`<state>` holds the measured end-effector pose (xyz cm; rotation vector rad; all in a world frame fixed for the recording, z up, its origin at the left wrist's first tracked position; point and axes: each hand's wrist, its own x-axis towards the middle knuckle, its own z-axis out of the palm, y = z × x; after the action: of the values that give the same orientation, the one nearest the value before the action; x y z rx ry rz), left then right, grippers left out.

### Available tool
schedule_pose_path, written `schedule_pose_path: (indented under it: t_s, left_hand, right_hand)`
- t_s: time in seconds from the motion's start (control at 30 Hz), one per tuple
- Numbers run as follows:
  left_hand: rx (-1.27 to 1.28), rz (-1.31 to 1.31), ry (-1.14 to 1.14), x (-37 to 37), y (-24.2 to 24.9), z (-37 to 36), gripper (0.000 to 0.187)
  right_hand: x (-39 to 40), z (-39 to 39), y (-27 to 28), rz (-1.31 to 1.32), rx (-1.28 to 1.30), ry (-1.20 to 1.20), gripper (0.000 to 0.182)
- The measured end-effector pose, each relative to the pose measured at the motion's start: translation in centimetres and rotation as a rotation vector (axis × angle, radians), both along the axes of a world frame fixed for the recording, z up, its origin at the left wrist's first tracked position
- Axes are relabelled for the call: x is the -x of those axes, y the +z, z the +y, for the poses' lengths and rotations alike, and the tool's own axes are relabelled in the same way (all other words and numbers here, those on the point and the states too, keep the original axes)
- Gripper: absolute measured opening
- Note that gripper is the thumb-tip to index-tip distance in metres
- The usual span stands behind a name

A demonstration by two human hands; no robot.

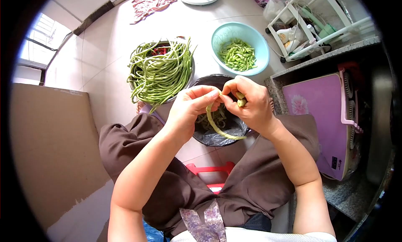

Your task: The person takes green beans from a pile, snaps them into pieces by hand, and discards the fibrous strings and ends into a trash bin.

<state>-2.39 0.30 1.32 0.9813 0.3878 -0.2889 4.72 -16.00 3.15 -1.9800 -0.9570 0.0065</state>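
Both hands meet over a black-lined bin (201,138) that holds green scraps. My left hand (194,103) pinches one long green bean (215,126), whose free end curves down over the bin. Touching it at the fingertips, my right hand (250,100) is closed around short bean pieces (241,100). Long green beans (161,76) are heaped in a round container behind my left hand, with something red among them. Farther back on the right, a light blue basin (261,45) holds many short cut bean pieces (238,55).
A white wheeled rack (301,49) with bottles and bags stands at the back right. A purple flowered panel (314,120) leans at the right under a stone ledge. A brown board (54,145) is at the left. A pink cloth (155,4) lies on the floor at the back.
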Motion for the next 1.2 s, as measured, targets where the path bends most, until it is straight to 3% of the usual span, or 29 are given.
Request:
schedule_pose_path:
  t_s: [0.27,0.33,0.57,0.73,0.93,1.1,1.13,1.2]
  left_hand:
    - [0.15,0.036,0.044,0.1,-0.8,-0.2,0.019]
    - [0.134,0.079,0.147,0.0,-0.4,0.0,0.02]
    - [0.184,0.04,0.202,-0.6,-0.3,1.4,0.018]
    - [0.289,-0.004,0.203,-0.8,-1.3,2.0,0.019]
    - [0.217,-0.012,0.262,-1.1,-1.1,2.8,0.027]
    - [0.134,0.006,0.175,-1.0,-1.0,2.5,0.03]
    - [0.129,-0.009,0.096,-1.0,-1.1,2.4,0.03]
    - [0.068,0.0,0.011,-0.9,-1.0,1.8,0.031]
  right_hand:
    - [-0.1,0.1,-0.2,-0.167,0.065,0.077,0.012]
    - [0.4,0.3,-0.3,-0.221,0.085,0.136,0.014]
    - [1.1,-0.1,0.4,0.118,-0.016,0.196,0.013]
    - [1.6,-0.8,2.3,0.156,-0.032,0.265,0.012]
    - [0.9,-2.8,2.5,0.579,-0.231,0.081,0.009]
    - [-0.7,-3.1,-0.6,0.399,0.432,0.123,0.022]
    - [-0.5,-2.9,-1.2,0.279,0.502,0.168,0.019]
    - [0.2,-2.5,-1.6,0.312,0.606,0.137,0.016]
